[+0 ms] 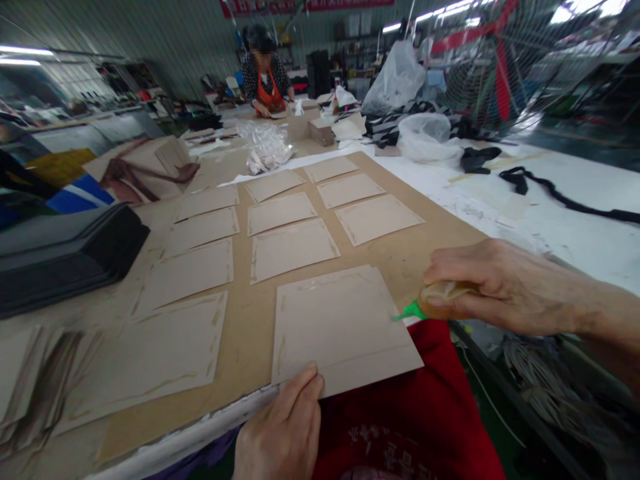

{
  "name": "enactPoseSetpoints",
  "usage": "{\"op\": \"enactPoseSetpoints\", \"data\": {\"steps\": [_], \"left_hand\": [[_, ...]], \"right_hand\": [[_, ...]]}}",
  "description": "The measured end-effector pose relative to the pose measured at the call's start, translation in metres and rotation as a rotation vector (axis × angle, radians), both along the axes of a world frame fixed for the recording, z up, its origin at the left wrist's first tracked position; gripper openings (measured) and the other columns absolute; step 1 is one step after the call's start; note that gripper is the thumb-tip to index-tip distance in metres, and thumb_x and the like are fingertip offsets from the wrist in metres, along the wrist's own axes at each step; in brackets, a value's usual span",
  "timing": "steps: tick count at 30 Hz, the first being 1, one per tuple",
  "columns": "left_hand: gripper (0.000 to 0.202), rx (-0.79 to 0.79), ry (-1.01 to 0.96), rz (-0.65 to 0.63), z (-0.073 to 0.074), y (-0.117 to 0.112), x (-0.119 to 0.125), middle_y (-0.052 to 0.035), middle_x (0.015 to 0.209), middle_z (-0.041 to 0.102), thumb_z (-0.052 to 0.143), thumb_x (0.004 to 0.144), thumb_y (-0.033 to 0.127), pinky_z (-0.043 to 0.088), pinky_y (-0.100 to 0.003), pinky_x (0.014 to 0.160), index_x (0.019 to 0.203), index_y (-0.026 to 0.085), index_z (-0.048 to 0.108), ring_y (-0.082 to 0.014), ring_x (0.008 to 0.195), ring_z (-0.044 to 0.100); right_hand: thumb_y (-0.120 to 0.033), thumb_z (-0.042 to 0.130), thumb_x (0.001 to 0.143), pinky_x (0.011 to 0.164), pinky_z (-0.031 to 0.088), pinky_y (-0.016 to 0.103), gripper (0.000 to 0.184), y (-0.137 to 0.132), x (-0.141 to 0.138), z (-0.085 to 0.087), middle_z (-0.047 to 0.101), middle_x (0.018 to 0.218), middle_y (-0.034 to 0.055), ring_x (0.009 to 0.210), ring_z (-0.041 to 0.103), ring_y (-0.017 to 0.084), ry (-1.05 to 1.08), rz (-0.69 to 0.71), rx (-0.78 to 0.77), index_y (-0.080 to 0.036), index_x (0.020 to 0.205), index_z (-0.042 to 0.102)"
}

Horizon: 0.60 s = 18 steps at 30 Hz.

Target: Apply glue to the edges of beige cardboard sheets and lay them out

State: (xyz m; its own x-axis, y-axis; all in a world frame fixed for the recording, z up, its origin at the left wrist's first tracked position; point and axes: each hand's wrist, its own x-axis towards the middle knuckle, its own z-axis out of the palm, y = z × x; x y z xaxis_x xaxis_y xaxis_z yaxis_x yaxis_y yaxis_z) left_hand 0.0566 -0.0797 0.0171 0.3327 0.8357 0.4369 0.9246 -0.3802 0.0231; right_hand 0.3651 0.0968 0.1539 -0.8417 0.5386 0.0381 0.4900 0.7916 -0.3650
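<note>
A beige cardboard sheet (340, 320) lies at the table's near edge and juts out over it. My left hand (285, 423) pinches its near left edge, fingers on top and the thumb hidden beneath. My right hand (495, 287) is wrapped round a glue bottle (447, 298) with amber contents. The bottle's green nozzle (411, 311) points left, its tip at the sheet's right edge. Glue lines show along the sheet's left and far edges. Similar sheets with glue along their borders, such as the near left one (150, 360), lie in rows beyond and to the left.
Stacked cardboard pieces (30, 387) stand at the near left, below a pile of dark grey sheets (65, 253). A clear plastic bag (265, 147) lies past the rows. At the far end works a person in an orange apron (270, 93). A large fan (500, 73) stands at the right.
</note>
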Motion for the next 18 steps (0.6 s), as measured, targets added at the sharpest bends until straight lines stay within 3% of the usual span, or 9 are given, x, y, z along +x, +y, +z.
{"op": "enactPoseSetpoints", "data": {"steps": [14, 18], "left_hand": [[0.025, -0.005, -0.019, 0.013, 0.003, 0.001, -0.001, -0.003, 0.116, 0.074, 0.047, 0.098, 0.012, 0.058, -0.026, 0.081, 0.115, 0.019, 0.064, -0.0154, 0.094, 0.074], [0.026, -0.011, -0.015, 0.005, 0.004, 0.001, -0.001, -0.0032, 0.116, 0.074, 0.046, 0.098, 0.012, 0.059, -0.026, 0.081, 0.115, 0.019, 0.064, -0.0155, 0.095, 0.074]], "right_hand": [[-0.037, 0.046, 0.107, 0.058, 0.033, 0.033, 0.027, -0.027, 0.02, -0.013, 0.054, 0.077, 0.0004, 0.066, 0.052, 0.015, 0.139, -0.004, -0.024, -0.02, 0.092, 0.06], [-0.031, 0.047, 0.107, 0.061, 0.037, 0.032, 0.021, -0.032, 0.021, -0.011, 0.057, 0.083, 0.0004, 0.072, 0.057, 0.014, 0.13, 0.019, -0.097, -0.022, 0.094, 0.061]]}}
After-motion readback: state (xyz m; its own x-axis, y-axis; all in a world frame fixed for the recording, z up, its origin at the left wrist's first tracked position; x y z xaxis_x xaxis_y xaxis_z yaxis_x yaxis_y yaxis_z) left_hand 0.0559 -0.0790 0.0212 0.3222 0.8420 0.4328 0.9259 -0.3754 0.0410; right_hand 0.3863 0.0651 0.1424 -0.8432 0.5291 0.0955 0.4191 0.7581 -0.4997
